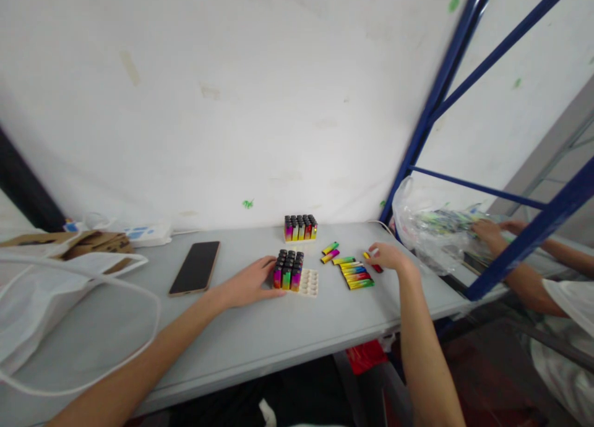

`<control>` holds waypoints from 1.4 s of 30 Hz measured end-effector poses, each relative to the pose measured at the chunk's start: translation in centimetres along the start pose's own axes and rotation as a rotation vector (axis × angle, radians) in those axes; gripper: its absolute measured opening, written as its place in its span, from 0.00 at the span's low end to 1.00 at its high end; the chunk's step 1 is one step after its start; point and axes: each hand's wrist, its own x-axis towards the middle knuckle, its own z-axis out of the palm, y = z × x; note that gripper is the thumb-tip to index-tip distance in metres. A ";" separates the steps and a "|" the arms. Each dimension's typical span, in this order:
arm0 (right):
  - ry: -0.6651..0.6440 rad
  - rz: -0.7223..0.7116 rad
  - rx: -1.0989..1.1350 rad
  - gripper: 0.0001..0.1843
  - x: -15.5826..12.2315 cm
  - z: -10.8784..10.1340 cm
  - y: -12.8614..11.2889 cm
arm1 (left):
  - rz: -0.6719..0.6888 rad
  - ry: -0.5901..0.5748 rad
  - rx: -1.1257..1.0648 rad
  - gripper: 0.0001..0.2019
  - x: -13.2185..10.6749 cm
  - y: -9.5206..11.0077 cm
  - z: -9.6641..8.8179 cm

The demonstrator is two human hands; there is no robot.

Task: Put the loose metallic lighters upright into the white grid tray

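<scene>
My left hand [253,283] grips the left side of a white holed tray [309,283], thumb along its front edge. Several lighters [288,271] with black tops and shiny multicoloured bodies stand upright in the tray's left part; holes show in its right part. My right hand [387,258] pinches a red and yellow lighter [374,263] at table level, its fingers partly hiding it. Just left of that hand lies a row of shiny coloured lighters [356,275], with a few looser ones [330,254] behind. A second block of upright lighters [301,228] stands near the wall.
A phone [195,268] lies left of my left hand. Farther left are cardboard [93,244], a white bag [41,297] and a white cable [153,303]. A blue metal frame [424,114] rises at right, beside a clear plastic bag [420,229]. Another person's hands [492,232] work beyond it.
</scene>
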 end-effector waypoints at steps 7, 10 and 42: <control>0.073 -0.090 0.311 0.12 0.6 1.0 0.5 | -0.025 -0.010 0.007 0.37 -0.1 0.1 -0.1; 0.171 -0.252 0.661 0.21 0.5 0.8 -1.4 | -0.024 -0.004 -0.004 0.36 -0.1 0.2 -0.2; 0.240 -0.383 1.093 0.27 -3.2 6.0 -17.6 | -0.030 0.000 -0.050 0.37 -0.2 0.3 -0.2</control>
